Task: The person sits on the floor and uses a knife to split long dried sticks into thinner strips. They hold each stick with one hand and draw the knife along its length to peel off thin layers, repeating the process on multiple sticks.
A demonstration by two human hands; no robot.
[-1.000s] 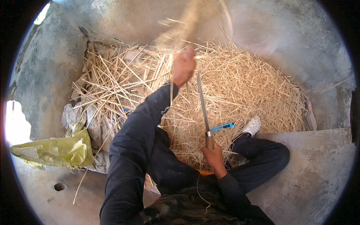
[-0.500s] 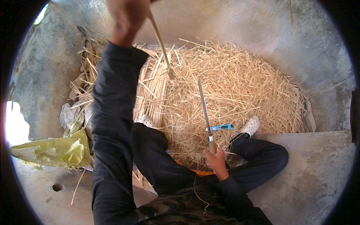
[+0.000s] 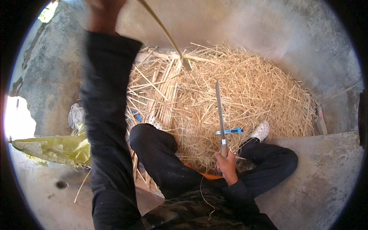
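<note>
My right hand is closed round the wooden handle of a long, narrow-bladed knife, its blade pointing away from me. Up at the far left, my left hand is raised and blurred, its fingers cut off by the top edge. A pale strip, which looks like split bamboo, slants down from beside that hand, its lower end hanging over the shavings; its upper end is out of view. Just past the knife handle, a light-blue box cutter lies on the heap of straw-coloured shavings.
A bundle of long pale strips lies left of the shavings. A yellow-green woven sack sits at the left. Concrete walls curve round the heap. My legs are spread, with a white clog at the heap's near edge. A grey block lies far right.
My left hand has swung up and to the left, and the strip's lower end has shifted right and upward. The knife has moved slightly right in the view, still in my right hand.
</note>
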